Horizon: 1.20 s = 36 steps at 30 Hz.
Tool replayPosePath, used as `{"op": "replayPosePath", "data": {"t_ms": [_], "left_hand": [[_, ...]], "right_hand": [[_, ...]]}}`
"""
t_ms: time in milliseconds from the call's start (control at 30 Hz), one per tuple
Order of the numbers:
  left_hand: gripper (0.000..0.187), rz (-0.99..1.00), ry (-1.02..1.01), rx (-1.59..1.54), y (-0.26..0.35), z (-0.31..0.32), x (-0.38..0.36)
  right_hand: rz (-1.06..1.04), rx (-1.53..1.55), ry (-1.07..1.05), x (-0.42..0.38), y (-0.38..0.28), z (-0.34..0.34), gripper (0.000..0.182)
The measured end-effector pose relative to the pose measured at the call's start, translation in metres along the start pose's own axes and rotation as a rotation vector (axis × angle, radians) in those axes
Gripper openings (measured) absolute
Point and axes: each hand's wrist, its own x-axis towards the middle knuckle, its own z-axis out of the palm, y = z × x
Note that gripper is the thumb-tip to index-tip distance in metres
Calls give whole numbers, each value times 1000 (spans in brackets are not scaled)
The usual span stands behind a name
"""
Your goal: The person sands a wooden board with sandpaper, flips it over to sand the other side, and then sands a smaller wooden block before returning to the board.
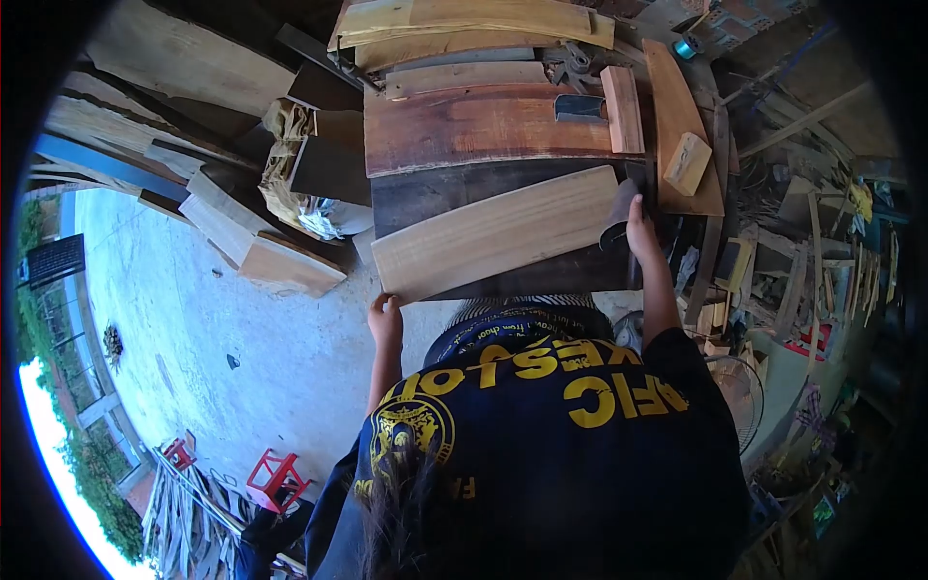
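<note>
A pale wooden board [498, 232] lies at a slant across the dark bench top [464, 193]. My left hand [385, 317] is closed on the board's near left corner, fingers at its edge. At the board's right end, my right hand [640, 232] is closed on a dark, curled sheet of sandpaper [614, 220]. The sheet bends over that end of the board, and part of my grip is hidden. Beyond the board is a reddish-brown plank [464, 126], with another dark piece of sandpaper [580, 108] and a short wood block [622, 108] on it.
Further wooden boards [474, 17] lie at the far side. To the right, a small block [687, 163] rests on a brown plank [681, 126]. Stacked boards [261, 246] stand left, above the concrete floor [193, 329]. A red stool [277, 480] is at lower left, a fan [737, 396] at right.
</note>
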Motion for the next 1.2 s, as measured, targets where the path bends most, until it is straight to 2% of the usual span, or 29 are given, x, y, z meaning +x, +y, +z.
{"op": "replayPosePath", "data": {"t_ms": [167,267,367,400,467,500,633,700,833,933,1000,1067,1100,1200], "left_hand": [[33,-17,143,-103,19,-29,-18],[35,12,100,-179,28,-56,-8],[38,0,9,-304,57,-70,-7],[38,-4,11,-303,62,-70,-4],[39,20,80,-363,69,-67,2],[37,34,99,-349,69,-64,5],[36,91,145,-491,81,-53,5],[36,192,98,-474,79,-52,8],[39,177,121,-671,80,-64,-2],[40,216,112,-652,90,-74,-20],[41,181,93,-644,67,-71,-12],[41,141,68,-639,52,-59,-9],[38,118,80,-616,50,-51,-8],[30,126,97,-557,56,-40,-13]], "right_hand": [[-94,319,-30,-23,15,-28,88],[-192,557,-26,-41,18,-48,88],[-200,674,-99,-76,-15,-74,84],[-199,671,-103,-65,-4,-75,84],[-207,789,-392,-33,26,-81,83],[-172,934,-249,-53,3,-77,78],[-262,1091,-146,-54,-6,-50,71],[-353,1196,22,-63,-15,-37,66],[-416,1343,4,-93,-12,-49,62],[-510,1362,31,-101,-2,-58,62],[-460,1354,-5,-90,12,-53,61],[-285,1007,91,-97,1,-43,62],[-231,1270,55,-83,13,-28,64],[-259,1132,78,-86,15,-19,64]]}}
